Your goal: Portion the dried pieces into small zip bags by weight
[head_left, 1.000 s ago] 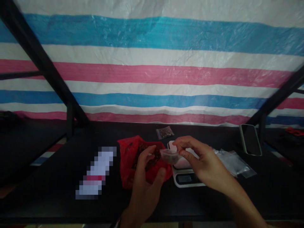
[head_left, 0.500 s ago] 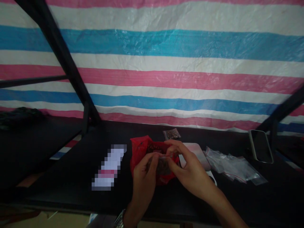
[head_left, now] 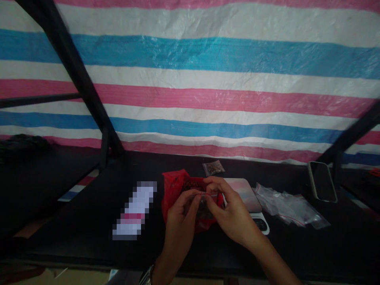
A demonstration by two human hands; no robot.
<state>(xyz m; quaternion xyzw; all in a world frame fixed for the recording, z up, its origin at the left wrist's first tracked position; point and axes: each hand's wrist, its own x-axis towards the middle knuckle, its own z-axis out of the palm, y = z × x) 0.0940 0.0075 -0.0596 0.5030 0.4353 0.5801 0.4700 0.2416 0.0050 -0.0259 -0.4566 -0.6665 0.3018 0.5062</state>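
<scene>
Tabletop (head_left: 86, 225), scale (head_left: 244, 192) partly behind right hand (head_left: 230, 209)

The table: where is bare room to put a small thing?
Bare table lies beyond the pixelated patch and, front right, in front of the clear bags and phone. Crowded: the middle, where left hand and right hand hold a small bag at the red bag, beside the scale and clear bags.

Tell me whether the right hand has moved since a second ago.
Yes. Judged against the white scale, the right hand has moved left, toward the left hand.
</scene>
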